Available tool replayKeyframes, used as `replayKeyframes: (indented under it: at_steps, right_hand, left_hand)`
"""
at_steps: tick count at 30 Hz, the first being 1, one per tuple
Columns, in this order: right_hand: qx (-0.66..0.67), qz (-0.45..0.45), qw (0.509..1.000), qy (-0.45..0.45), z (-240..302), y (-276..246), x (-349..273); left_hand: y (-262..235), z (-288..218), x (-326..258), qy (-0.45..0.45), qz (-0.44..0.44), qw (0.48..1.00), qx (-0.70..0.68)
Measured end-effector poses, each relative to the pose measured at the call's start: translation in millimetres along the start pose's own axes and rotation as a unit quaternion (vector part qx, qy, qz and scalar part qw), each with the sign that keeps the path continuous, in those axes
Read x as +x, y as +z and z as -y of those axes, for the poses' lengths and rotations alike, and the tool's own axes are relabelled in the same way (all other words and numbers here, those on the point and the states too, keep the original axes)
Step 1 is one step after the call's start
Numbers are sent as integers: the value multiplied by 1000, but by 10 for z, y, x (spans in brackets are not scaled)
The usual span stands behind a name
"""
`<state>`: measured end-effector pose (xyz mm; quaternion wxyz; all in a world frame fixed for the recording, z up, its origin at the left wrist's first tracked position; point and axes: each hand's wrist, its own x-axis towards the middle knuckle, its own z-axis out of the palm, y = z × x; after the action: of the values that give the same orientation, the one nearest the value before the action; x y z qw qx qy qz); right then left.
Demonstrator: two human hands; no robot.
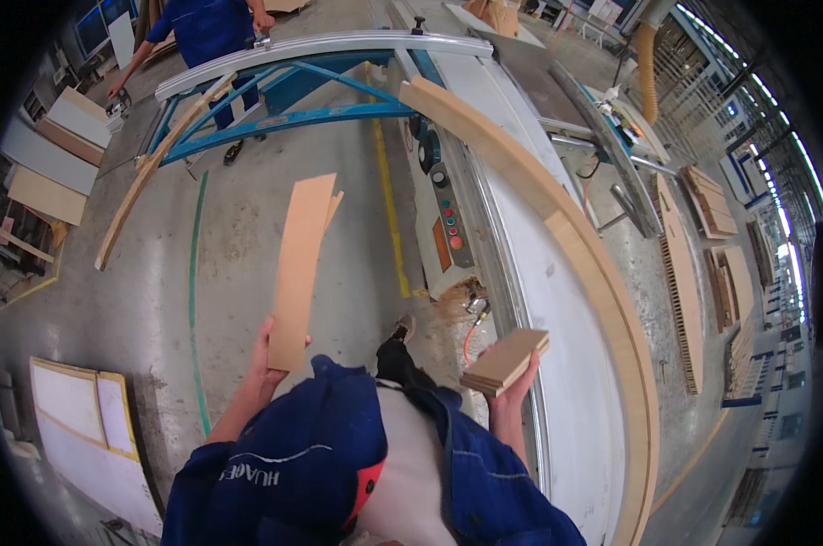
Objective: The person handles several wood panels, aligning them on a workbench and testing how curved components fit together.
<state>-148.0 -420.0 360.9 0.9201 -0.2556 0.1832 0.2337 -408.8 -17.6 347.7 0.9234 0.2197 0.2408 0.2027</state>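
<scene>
My left hand (267, 357) grips the near end of a long thin wooden strip (300, 264), held up over the concrete floor; a second thin piece shows behind its far end. My right hand (517, 382) carries a small stack of short wooden boards (506, 360) from below, next to the white table of a panel saw (557, 300). A long wooden plank (575, 237) lies along that table toward the far end. My blue jacket fills the lower middle.
Another person in blue stands at the far end by the saw's blue frame (284, 118). A control panel with coloured buttons (449, 227) faces the floor. Boards lean at the left (52, 155), white panels (84, 428) lie lower left, wood stacks sit right (711, 200).
</scene>
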Motion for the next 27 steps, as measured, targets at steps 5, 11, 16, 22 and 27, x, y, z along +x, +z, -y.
replayKeyframes:
  at_steps: [5,11,16,22,27]
  right_hand:
    - [-74,24,996,35,-178,940,1257]
    - [-164,102,973,125,-64,2137,2452]
    - [-324,154,930,76,42,2964,3268]
    - [-517,110,829,-184,349,4097,4061]
    - [-623,35,710,-326,330,4807,4599]
  left_hand:
    - [512,-281,707,38,-59,997,-11]
    - [786,-425,1560,72,-59,995,-44]
    - [923,-607,2084,92,-106,987,-78]
    - [738,-1088,3054,16,-100,994,-51]
    - [1271,-1547,4010,-49,-107,989,-90]
